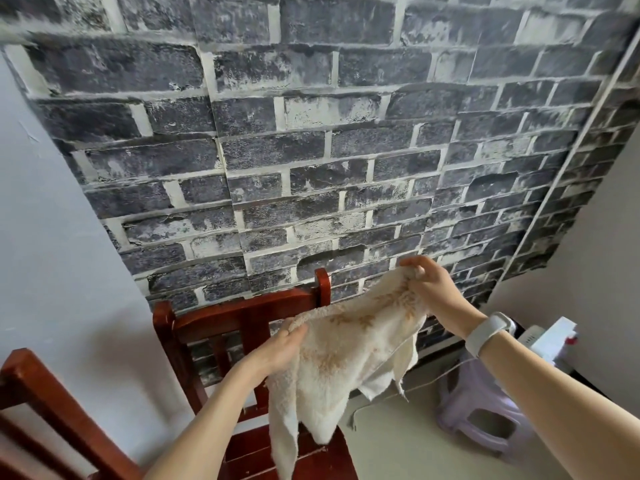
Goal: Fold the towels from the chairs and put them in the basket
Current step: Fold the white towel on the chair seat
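Both hands pinch the cream towel (349, 351) above the chair (242, 317), left hand (280, 348) at one edge, right hand (429, 282) lifting a corner, likely to spread it for folding.

fluffy cream terry towel (349, 355): faint tan leaf print
carved wooden chair (242, 317): glossy red-brown
brick-pattern wallpaper (311, 150): dark grey, whitish mortar
low plastic stool (485, 414): pale lilac

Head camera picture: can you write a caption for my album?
Two hands, left hand and right hand, hold up a cream towel above a red wooden chair.
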{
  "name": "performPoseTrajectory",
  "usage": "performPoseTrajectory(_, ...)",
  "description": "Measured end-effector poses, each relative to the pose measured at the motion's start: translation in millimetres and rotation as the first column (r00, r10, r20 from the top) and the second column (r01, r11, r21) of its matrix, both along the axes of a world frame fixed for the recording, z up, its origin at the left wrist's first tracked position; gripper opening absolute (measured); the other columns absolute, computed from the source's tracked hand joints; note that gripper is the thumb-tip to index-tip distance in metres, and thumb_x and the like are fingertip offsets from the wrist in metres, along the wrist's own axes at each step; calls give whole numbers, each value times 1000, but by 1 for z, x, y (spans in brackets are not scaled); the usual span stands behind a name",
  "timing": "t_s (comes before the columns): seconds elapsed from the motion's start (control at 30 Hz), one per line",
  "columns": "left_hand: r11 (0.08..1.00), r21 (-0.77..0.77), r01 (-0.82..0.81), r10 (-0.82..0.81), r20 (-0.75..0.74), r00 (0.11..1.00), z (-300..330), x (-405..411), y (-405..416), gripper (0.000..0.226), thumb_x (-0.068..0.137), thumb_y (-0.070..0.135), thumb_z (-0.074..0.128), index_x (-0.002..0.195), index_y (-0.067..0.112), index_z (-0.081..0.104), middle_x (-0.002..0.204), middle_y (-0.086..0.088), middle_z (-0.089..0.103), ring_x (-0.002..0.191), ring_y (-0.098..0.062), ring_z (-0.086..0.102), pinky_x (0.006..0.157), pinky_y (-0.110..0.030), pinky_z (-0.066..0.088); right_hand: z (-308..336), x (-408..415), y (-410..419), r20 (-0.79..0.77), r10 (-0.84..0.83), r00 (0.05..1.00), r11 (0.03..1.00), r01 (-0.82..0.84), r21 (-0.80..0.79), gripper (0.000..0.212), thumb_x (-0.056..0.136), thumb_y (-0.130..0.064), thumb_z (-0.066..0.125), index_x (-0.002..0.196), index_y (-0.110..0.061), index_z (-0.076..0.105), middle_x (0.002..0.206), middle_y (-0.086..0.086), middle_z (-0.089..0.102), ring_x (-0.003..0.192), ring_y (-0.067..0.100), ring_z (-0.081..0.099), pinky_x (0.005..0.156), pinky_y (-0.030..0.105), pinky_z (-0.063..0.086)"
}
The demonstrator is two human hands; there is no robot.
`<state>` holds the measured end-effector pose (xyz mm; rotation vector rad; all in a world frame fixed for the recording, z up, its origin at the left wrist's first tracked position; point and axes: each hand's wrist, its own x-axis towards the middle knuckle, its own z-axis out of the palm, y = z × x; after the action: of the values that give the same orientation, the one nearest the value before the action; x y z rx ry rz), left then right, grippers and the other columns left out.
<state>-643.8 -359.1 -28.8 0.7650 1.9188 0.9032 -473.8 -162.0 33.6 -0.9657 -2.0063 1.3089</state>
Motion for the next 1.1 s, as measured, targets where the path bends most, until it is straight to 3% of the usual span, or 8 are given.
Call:
performPoseTrajectory(0.13,969,130,-211,155,344,926,6,-1,-2,46,92,36,51,134,17,42,126,1,55,113,-13,53,103,-34,38,0,0,-4,-12,64,998,998,-64,-26,46,86,12,32,96,-26,57,101,-4,54,86,13,59,66,28,59)
performPoseTrajectory(0.27,955,268,-126,69,215,974,11,-4,-9,35,79,30,66,112,37,60,133,2,49,123,-17,44,109,-42,31,-4,4,-1,-61,92,994,989,-98,-107,36,91,4,39,100,-24,58,108,4,57,90,20,62,76,38,57)
performPoseTrajectory(0.43,825,493,-278,232,153,961,13,-8,-12,32,81,34,63,113,34,62,123,20,55,121,-2,43,100,-22,27,-11,5,5,-23,54,998,998,-54,-35,16,93,-12,48,99,-19,62,103,10,62,83,21,58,74,36,54)
performPoseTrajectory(0.57,688,599,-410,435,112,893,14,-18,-11,27,87,11,59,93,37,68,109,19,62,101,9,54,72,-1,40,-14,8,11,36,48,998,998,-50,44,28,91,0,44,104,-17,61,101,4,60,80,9,59,52,14,51)
performPoseTrajectory(0.73,789,545,-283,338,-1,941,13,-31,-13,54,86,5,57,128,37,48,122,27,44,46,17,43,45,2,32,-16,16,21,140,75,987,993,-87,78,36,85,9,50,117,-7,55,101,6,56,64,6,53,38,8,40)
performPoseTrajectory(0.83,838,497,-225,283,-45,958,16,-34,-17,66,84,3,58,136,39,37,137,22,31,50,16,44,47,1,34,-18,20,28,151,16,988,997,-26,68,32,84,3,56,114,-7,59,99,7,57,71,10,54,44,7,42)
performPoseTrajectory(0.97,835,502,-224,279,-35,960,22,-33,-24,60,82,5,65,130,37,46,136,18,44,104,5,51,89,-13,41,-25,25,36,165,-58,985,998,60,-4,19,88,-9,56,106,-9,62,86,6,62,72,18,57,53,20,44)
performPoseTrajectory(1.1,782,527,-332,363,48,931,23,-33,-27,38,81,5,65,113,27,63,114,14,62,95,4,60,84,-14,47,-32,27,39,131,-16,991,991,34,-133,12,89,-10,56,100,-14,61,88,8,63,76,23,62,59,29,53)
